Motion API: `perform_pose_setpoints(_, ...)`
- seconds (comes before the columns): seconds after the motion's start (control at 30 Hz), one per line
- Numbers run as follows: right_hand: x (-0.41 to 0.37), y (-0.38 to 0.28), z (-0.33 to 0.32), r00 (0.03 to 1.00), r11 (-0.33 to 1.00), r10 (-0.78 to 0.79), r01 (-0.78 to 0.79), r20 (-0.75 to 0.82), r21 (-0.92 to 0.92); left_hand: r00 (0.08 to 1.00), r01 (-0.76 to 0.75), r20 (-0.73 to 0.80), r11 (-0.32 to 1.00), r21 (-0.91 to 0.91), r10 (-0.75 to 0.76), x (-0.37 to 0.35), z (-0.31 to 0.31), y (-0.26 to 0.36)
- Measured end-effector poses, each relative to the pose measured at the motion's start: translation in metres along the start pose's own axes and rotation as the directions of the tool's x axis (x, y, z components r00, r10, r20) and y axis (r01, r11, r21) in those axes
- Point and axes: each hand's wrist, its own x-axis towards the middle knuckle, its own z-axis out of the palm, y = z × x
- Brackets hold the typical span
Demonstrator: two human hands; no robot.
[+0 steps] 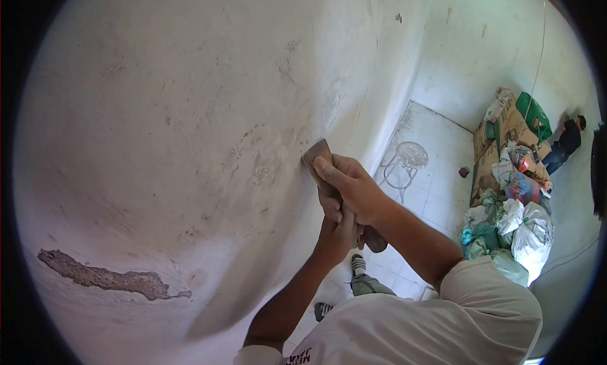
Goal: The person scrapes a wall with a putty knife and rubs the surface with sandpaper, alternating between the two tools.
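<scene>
A flat metal scraper (316, 152) with a worn blade touches, or nearly touches, the white wall (208, 112). My right hand (354, 187) is wrapped round it just behind the blade, thumb lying along its upper face. Lower down, my left hand (339, 237) is closed round the tool, pressed against my right hand. The dark rounded end of the tool sticks out beyond both hands. Scratches and dark marks cover the wall around the blade. At the lower left, a long patch of broken plaster (107, 278) shows rough brown material.
A round stool (412, 155) stands on the tiled floor (436, 188). Cardboard boxes (485, 166) and stuffed bags (532, 238) are piled at the right. Beyond them is another person (568, 140) in dark clothes. My sandalled feet are below my hands.
</scene>
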Motion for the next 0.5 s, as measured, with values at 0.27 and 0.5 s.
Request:
perform_pose_setpoints(0.27,-0.003,-0.006,0.012,1.000,0.999,-0.017,0.018,-0.017,0.028,1.000,-0.018,-0.005,1.000,0.017,0.018,-0.005,-0.007,0.000)
perform_pose_setpoints(0.5,-0.008,0.031,0.000,0.988,0.983,0.154,-0.150,-0.029,0.110,0.986,0.045,-0.166,0.994,0.104,-0.027,-0.017,0.001,-0.026)
